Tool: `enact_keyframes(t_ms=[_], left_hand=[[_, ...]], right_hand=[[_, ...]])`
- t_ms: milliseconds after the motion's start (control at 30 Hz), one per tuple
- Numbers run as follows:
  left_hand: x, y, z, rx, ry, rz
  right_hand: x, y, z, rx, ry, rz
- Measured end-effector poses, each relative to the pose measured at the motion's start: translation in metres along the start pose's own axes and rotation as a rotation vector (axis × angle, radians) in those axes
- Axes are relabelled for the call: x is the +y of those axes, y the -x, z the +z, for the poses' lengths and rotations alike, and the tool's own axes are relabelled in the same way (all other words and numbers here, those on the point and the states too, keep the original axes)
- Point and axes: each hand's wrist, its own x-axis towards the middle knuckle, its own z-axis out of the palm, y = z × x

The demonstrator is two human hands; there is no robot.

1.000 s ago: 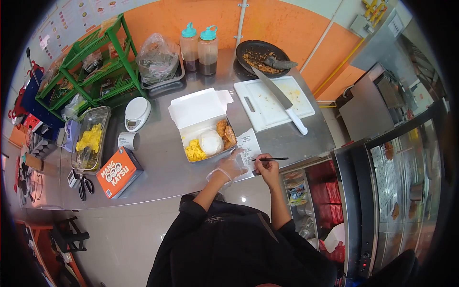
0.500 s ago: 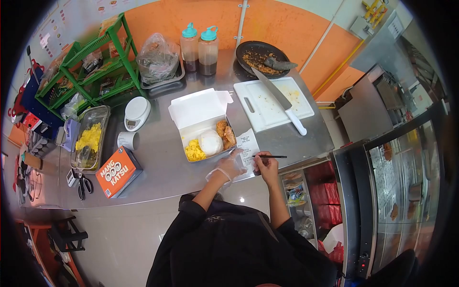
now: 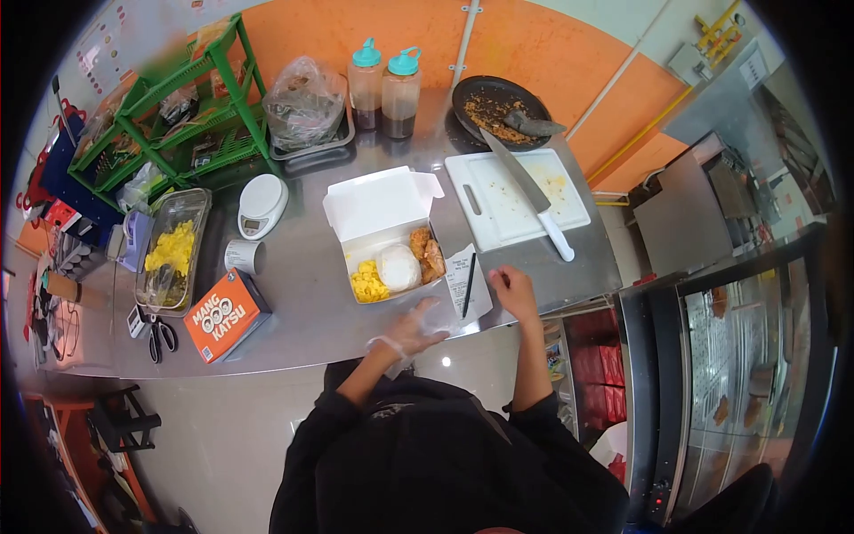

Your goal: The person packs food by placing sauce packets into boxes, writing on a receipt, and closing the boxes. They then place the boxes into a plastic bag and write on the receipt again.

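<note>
My left hand, in a clear plastic glove, is open with fingers spread at the counter's front edge. It is just below an open white takeout box. Inside the box are a white mound of rice, yellow scrambled egg and browned fried pieces. A printed receipt lies right of the box, with a black pen resting across it. Bare and curled closed, my right hand is beside the receipt, apart from the pen, and nothing shows in its fingers.
A knife lies on the white cutting board. Behind are a black pan and two sauce bottles. Leftward are a scale, an orange box, scissors, an egg tray and a green rack.
The pen has left my right hand and now lies on the receipt. My right hand has moved slightly right. My left hand has come off the receipt, moving left and down.
</note>
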Motion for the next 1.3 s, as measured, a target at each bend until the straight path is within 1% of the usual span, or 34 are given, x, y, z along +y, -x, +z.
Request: enact_keyframes(t_ms=[67,133,200,267,300,367,400,433,467,500,567,600,633,733,800,833,900,933,1000,1067,1133,1167,1233,1300], left_hand=[[0.012,0.03,-0.044,-0.15,0.303,-0.198],[0.015,0.063,-0.086,-0.115,0.44,-0.401],[-0.005,0.101,-0.107,0.141,0.688,-0.416],[-0.002,0.138,-0.148,0.321,0.625,-0.553],[-0.007,0.155,-0.158,0.447,0.657,-0.557],[-0.018,0.185,-0.174,0.701,0.719,-0.552],[-0.021,0.195,-0.183,0.78,0.734,-0.542],[-0.023,0.205,-0.192,0.857,0.749,-0.531],[-0.023,0.213,-0.2,0.932,0.765,-0.521],[-0.022,0.219,-0.208,0.982,0.752,-0.505],[-0.02,0.23,-0.225,1.065,0.768,-0.475],[-0.022,0.235,-0.232,1.106,0.775,-0.455],[-0.028,0.241,-0.238,1.116,0.73,-0.514],[-0.04,0.251,-0.257,1.194,0.662,-0.562],[-0.049,0.261,-0.271,1.216,0.643,-0.603],[-0.056,0.264,-0.275,1.243,0.645,-0.611],[-0.071,0.269,-0.283,1.276,0.633,-0.617],[-0.076,0.269,-0.292,1.267,0.649,-0.617],[-0.082,0.265,-0.315,1.237,0.673,-0.62],[-0.096,0.26,-0.344,1.149,0.686,-0.583],[-0.111,0.25,-0.374,1.073,0.663,-0.529],[-0.112,0.244,-0.391,1.038,0.652,-0.518],[-0.122,0.231,-0.414,0.991,0.656,-0.495],[-0.134,0.225,-0.424,0.974,0.694,-0.453]], right_hand=[[0.008,-0.016,0.002,0.052,-0.009,-0.08],[-0.013,-0.03,-0.003,0.032,0.012,-0.035],[-0.043,-0.052,0.001,0.025,0.02,-0.051],[-0.07,-0.071,0.012,0.034,0.022,-0.1],[-0.084,-0.083,0.02,0.007,0.028,-0.115],[-0.134,-0.105,0.036,-0.022,0.04,-0.194],[-0.158,-0.117,0.048,-0.038,0.048,-0.23],[-0.177,-0.133,0.064,-0.01,-0.037,-0.381],[-0.193,-0.156,0.083,0.042,-0.046,-0.53],[-0.226,-0.173,0.092,0.05,-0.047,-0.623],[-0.29,-0.21,0.111,0.145,-0.133,-0.704],[-0.311,-0.245,0.126,0.278,-0.152,-0.816],[-0.327,-0.281,0.143,0.414,-0.174,-0.925],[-0.371,-0.355,0.185,0.26,-0.225,-0.88],[-0.375,-0.405,0.214,-0.257,0.155,-0.58],[-0.387,-0.389,0.216,-0.492,0.078,-0.631],[-0.327,-0.474,0.294,-0.589,0.834,-0.586],[-0.328,-0.465,0.299,-0.486,0.81,-0.572],[-0.3,-0.434,0.316,-0.261,0.854,-0.667],[-0.266,-0.446,0.337,-0.146,0.803,-0.693],[-0.271,-0.449,0.338,-0.226,0.681,-0.522],[-0.29,-0.436,0.32,-0.287,0.68,-0.433],[-0.306,-0.424,0.296,-0.263,0.676,-0.382],[-0.307,-0.426,0.288,-0.094,0.642,-0.478]])
